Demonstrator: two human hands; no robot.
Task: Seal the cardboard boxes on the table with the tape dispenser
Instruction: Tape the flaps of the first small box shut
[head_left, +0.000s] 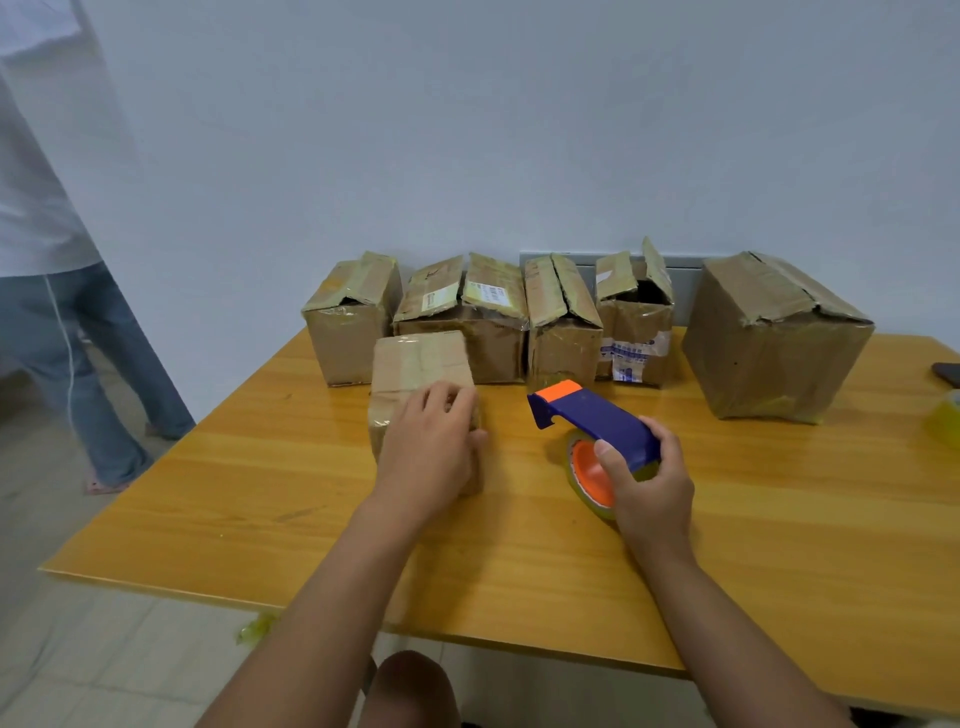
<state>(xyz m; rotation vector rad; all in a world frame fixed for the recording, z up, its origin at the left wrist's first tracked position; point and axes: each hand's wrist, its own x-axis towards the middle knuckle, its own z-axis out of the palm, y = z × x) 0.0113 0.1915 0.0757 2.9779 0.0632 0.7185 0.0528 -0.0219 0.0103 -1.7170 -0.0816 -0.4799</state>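
Observation:
A small closed cardboard box (415, 364) stands on the wooden table (291, 519) in front of me, its top shiny with tape. My left hand (431, 447) grips its near right edge, fingers curled over the top. To its right, my right hand (649, 483) grips a blue and orange tape dispenser (592, 415) with a roll of clear yellowish tape, its orange tip pointing toward the boxes. Behind them stands a row of several worn cardboard boxes (561, 317) against the wall, their top flaps partly open.
A large box (769, 343) stands at the right end of the row. A dark phone (948, 373) and a spare tape roll (945, 423) lie at the table's right edge. A person in jeans (78, 338) stands on the floor at the left.

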